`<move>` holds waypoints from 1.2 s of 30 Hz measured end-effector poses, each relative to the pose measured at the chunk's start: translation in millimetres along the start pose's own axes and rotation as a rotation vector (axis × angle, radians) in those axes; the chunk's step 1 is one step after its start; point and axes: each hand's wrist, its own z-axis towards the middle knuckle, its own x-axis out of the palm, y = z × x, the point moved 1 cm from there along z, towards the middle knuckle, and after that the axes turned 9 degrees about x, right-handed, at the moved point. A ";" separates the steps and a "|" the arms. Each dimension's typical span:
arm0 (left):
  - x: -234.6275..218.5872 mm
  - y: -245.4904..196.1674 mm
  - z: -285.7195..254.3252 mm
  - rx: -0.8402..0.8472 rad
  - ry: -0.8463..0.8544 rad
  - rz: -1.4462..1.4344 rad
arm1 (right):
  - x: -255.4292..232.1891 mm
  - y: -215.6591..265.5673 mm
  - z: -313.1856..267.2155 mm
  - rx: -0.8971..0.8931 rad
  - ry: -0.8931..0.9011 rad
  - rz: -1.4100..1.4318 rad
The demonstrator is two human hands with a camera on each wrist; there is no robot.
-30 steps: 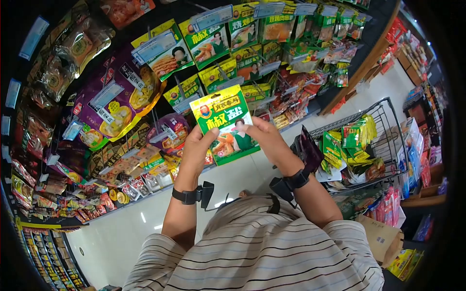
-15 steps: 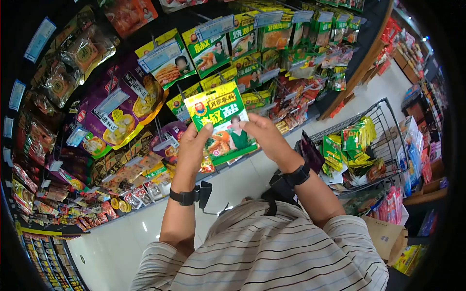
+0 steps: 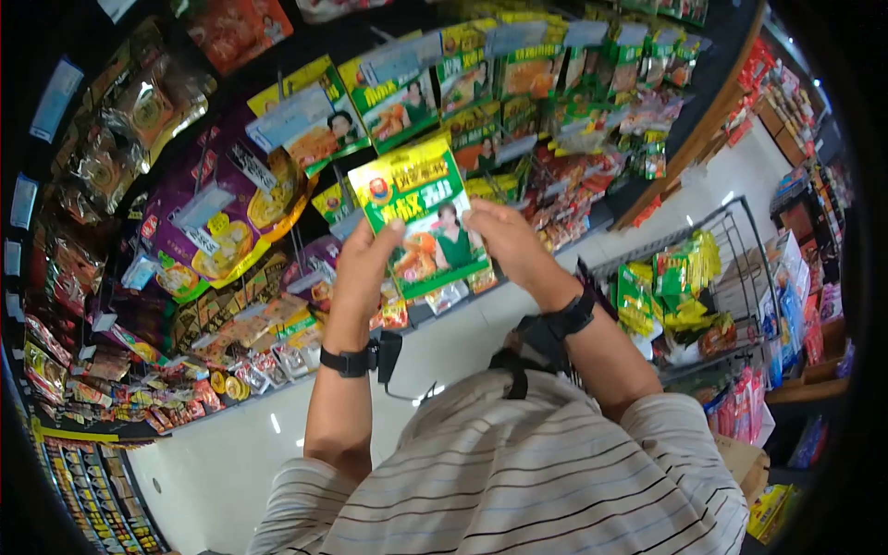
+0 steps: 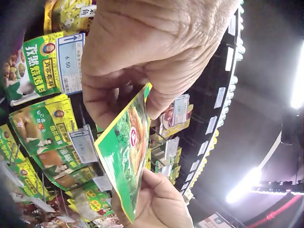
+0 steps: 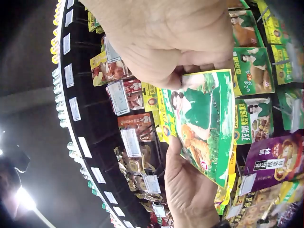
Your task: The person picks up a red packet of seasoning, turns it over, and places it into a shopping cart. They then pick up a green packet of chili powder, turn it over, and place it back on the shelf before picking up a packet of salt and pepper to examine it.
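Observation:
Both hands hold one flat yellow-and-green seasoning packet (image 3: 421,254) up in front of the shelf, printed side toward the head camera. The left hand (image 3: 363,268) pinches its left edge, thumb on the front. At the opposite edge the right hand (image 3: 523,245) pinches it the same way. Seen from the left wrist, the packet (image 4: 126,152) is nearly edge-on, slightly bent, its lower end pointing at the camera. The right wrist view shows the packet's front (image 5: 197,111) with a green-clothed figure and food. The fingers behind it are mostly hidden.
Similar green-and-yellow packets (image 3: 398,102) hang on hooks ahead, behind price tags. Large purple bags (image 3: 217,217) hang to the left. At the right stands a wire shopping cart (image 3: 745,217) with several packets (image 3: 684,268) inside. Pale floor tiles (image 3: 222,458) show below the shelf.
The packet has shifted slightly left since a second ago, with both hands keeping their grip on its edges. The head view has moved a little.

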 end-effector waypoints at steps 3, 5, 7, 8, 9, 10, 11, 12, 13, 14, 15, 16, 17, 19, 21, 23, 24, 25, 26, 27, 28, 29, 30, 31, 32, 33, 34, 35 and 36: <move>2.4 -3.1 7.4 -0.024 -0.039 0.042 | -3.7 9.6 9.0 0.006 0.034 -0.017; 6.2 -8.5 10.6 -0.032 -0.048 0.001 | -9.0 14.7 10.9 0.065 0.033 -0.094; 3.7 -8.3 16.0 0.002 -0.064 -0.025 | -17.0 24.6 16.3 0.070 0.026 -0.177; 2.5 -7.3 17.6 0.012 -0.070 -0.039 | -19.7 28.6 18.3 0.078 0.019 -0.216; -0.7 -7.2 20.4 0.005 -0.069 -0.056 | -18.8 32.3 21.3 0.034 0.024 -0.116; -2.4 -8.1 22.4 0.019 -0.067 -0.059 | -19.0 39.7 24.2 -0.032 -0.006 -0.152; -3.8 -10.2 24.5 0.034 -0.064 -0.061 | -18.7 50.0 27.6 -0.100 -0.034 -0.186; -4.2 -12.5 26.3 0.050 -0.061 -0.061 | -17.5 61.3 30.7 -0.169 -0.062 -0.220; -3.7 -14.5 27.2 0.042 -0.074 -0.059 | -15.2 74.6 33.2 -0.215 -0.068 -0.242; -4.6 -12.7 28.4 0.039 -0.068 -0.063 | -11.9 88.7 34.5 -0.256 -0.072 -0.262; -6.1 -10.3 29.6 0.034 -0.062 -0.068 | -8.3 100.3 35.4 -0.297 -0.077 -0.282; -7.4 -8.9 30.3 0.034 -0.055 -0.072 | -3.2 110.8 35.7 -0.333 -0.081 -0.275; -6.6 -8.2 29.7 0.031 -0.045 -0.078 | 2.6 121.1 36.3 -0.371 -0.083 -0.270; -5.9 -8.6 28.6 0.027 -0.033 -0.077 | 3.0 133.0 46.7 -0.420 -0.059 -0.278; -4.5 -10.7 26.6 0.033 -0.027 -0.071 | 7.9 143.5 54.4 -0.403 -0.048 -0.231; -2.4 -14.3 24.1 0.052 -0.029 -0.057 | 11.5 150.2 59.2 -0.393 -0.031 -0.194; -3.4 -14.0 22.9 0.043 -0.040 -0.054 | 13.2 150.7 60.7 -0.380 -0.022 -0.174; -3.9 -13.6 21.2 0.040 -0.050 -0.053 | 14.6 151.8 62.3 -0.372 -0.012 -0.157; -3.8 -14.2 20.3 0.041 -0.059 -0.053 | 16.7 154.8 63.0 -0.366 -0.001 -0.143; -3.7 -18.3 18.8 0.045 -0.062 0.001 | 21.2 157.3 60.8 -0.362 0.007 -0.142; -5.2 -18.1 18.4 0.038 -0.063 -0.009 | 23.2 158.9 59.8 -0.357 0.014 -0.146; -7.6 -16.3 18.2 0.028 -0.064 -0.019 | 24.4 159.0 60.0 -0.350 0.021 -0.147; -9.4 -16.0 18.4 0.016 -0.064 -0.028 | 25.3 158.4 61.0 -0.342 0.028 -0.148; -10.3 -17.8 18.1 0.012 -0.056 -0.025 | 24.5 157.3 62.4 -0.333 0.035 -0.125; -10.5 -18.8 18.7 0.034 -0.062 -0.017 | 24.1 157.8 63.4 -0.329 0.049 -0.114; -10.5 -19.4 19.8 0.052 -0.069 -0.009 | 23.5 157.8 64.2 -0.322 0.064 -0.103; -10.7 -19.5 19.6 0.068 -0.078 -0.001 | 23.6 157.5 63.9 -0.312 0.078 -0.090; -10.7 -19.1 19.4 0.067 -0.075 -0.015 | 23.7 157.8 63.4 -0.311 0.084 -0.083; -10.5 -19.1 20.2 0.068 -0.071 -0.027 | 23.6 158.9 63.1 -0.312 0.090 -0.075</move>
